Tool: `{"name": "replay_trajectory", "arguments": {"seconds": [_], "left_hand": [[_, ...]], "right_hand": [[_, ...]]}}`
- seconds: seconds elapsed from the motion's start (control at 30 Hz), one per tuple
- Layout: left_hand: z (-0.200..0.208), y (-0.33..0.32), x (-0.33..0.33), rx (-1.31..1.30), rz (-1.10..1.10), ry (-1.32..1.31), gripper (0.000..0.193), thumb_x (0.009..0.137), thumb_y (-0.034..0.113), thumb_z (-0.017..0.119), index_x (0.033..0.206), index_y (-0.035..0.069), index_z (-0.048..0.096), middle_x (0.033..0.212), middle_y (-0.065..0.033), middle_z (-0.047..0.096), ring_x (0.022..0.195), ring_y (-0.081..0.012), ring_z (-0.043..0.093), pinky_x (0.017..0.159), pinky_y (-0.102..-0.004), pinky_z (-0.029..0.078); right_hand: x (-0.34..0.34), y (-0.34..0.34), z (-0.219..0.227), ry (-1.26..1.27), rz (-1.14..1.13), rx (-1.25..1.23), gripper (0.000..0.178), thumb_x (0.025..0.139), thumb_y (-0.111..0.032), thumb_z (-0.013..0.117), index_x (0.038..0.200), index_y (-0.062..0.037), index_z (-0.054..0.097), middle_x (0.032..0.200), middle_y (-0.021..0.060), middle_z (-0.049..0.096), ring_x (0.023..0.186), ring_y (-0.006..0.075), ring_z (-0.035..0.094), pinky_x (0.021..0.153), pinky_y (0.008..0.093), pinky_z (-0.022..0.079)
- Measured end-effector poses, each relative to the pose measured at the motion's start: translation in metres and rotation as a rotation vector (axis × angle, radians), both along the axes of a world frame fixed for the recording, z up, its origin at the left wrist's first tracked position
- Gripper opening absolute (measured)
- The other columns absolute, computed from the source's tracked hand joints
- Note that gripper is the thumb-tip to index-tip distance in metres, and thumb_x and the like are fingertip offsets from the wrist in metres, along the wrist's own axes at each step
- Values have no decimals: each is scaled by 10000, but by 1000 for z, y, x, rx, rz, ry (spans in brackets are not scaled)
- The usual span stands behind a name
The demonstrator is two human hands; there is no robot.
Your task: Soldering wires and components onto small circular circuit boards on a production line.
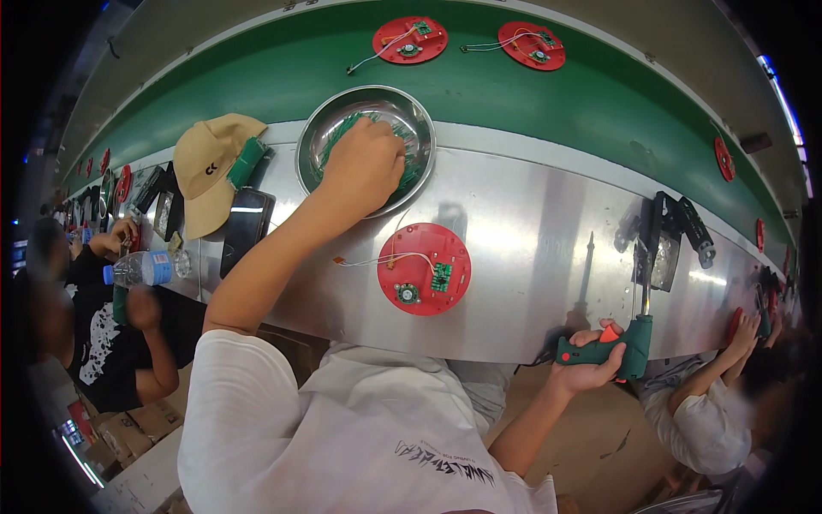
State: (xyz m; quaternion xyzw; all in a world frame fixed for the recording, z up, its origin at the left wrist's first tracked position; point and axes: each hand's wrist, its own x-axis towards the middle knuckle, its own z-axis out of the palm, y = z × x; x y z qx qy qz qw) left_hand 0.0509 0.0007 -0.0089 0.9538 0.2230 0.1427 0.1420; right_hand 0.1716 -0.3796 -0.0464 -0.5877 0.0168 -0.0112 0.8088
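Observation:
My left hand (364, 163) reaches into a shiny metal bowl (305, 158) that holds a heap of thin green strips (411, 163). Its fingers are curled downward among the strips, and the fingertips are hidden. My right hand (589, 367) is wrapped round the handle of a green pistol-grip tool (635, 351) with an orange trigger and a metal shaft pointing away from me. In front of me, between the hands, lies a round red plate (419, 257) bearing a small green circuit board, a round part and thin wires with a connector.
Left of the bowl are a beige cap (208, 167), a green box (247, 163) and a black phone (247, 224). More red plates (411, 38) lie on the green belt (479, 94) beyond the metal table. Co-workers sit on both sides; a water bottle (141, 268) is at the left.

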Motion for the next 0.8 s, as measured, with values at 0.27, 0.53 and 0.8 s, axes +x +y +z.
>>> {"name": "replay_trajectory", "arguments": {"seconds": [0.27, 0.53, 0.8], "left_hand": [[-1, 6, -5, -74, -25, -45, 117, 829, 91, 672, 864, -20, 683, 899, -135, 645, 889, -322, 599, 780, -406, 499], [40, -7, -36, -385, -86, -420, 125, 905, 99, 647, 929, -22, 669, 889, -148, 671, 788, -279, 642, 723, -363, 508], [39, -106, -76, -490, -104, -399, 98, 889, 19, 626, 976, -25, 636, 882, -165, 661, 768, -312, 649, 694, -369, 512]], "right_hand": [[0, 1, 0, -38, 53, 19, 410, 1025, -364, 411, 1058, 20, 550, 627, 80, 552, 462, 157, 478, 452, 276, 383], [-6, 0, 1, -159, 170, 13, 416, 1019, -323, 436, 1120, 64, 548, 821, 158, 617, 484, 179, 544, 474, 284, 463], [-61, -10, 12, -290, 522, -143, 473, 929, -228, 592, 1254, 111, 543, 1139, 220, 630, 572, 195, 616, 491, 288, 494]]}}
